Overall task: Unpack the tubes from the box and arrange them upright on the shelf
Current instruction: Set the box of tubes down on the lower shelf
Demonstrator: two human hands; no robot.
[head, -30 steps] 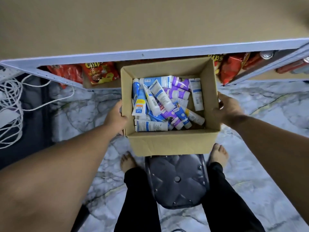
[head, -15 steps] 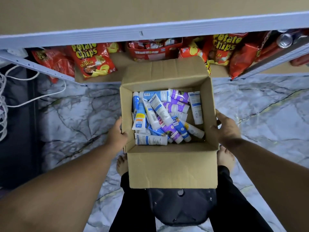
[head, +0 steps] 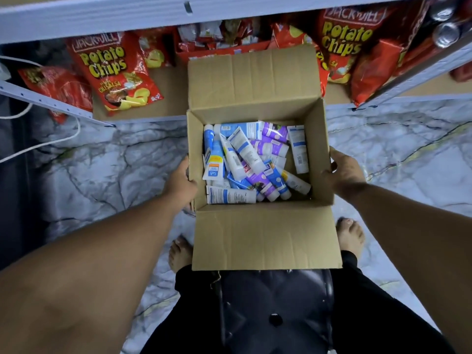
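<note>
Tubes (head: 251, 162): mixed lot, white, blue and purple, lying loose and criss-crossed inside the box; none upright. One white/blue tube (head: 231, 195) flat along the near wall; one white tube (head: 297, 149) along the right wall; blue-capped tube (head: 209, 139) along the left wall.

Box (head: 265, 238): brown cardboard, top open, far flap up and leaning back, near flap folded down toward the person. Held between both hands, over the floor, in front of the lower shelf.

Left hand (head: 180, 183): grip pressed flat on box's left wall, thumb near the top edge, fingers mostly hidden behind the wall. Has hold of box only.

Right hand (head: 343, 172): grip closed round box's right wall, fingers curled at the rim. Has hold of box only.

Stool (head: 275, 310): dark plastic seat, directly below box's near flap, between the person's legs; whether box touches it, cannot tell.

Bare feet on marble-pattern floor (head: 115, 162), one either side of box.

Lower shelf (head: 168, 98): tan board, grey metal frame; stocked w/ red potato chip bags (head: 112, 70) at left and right, red carton (head: 217, 51) at centre back behind box flap. Cans (head: 445, 34) at far right corner.

White cable (head: 38, 144) on floor at left edge.
</note>
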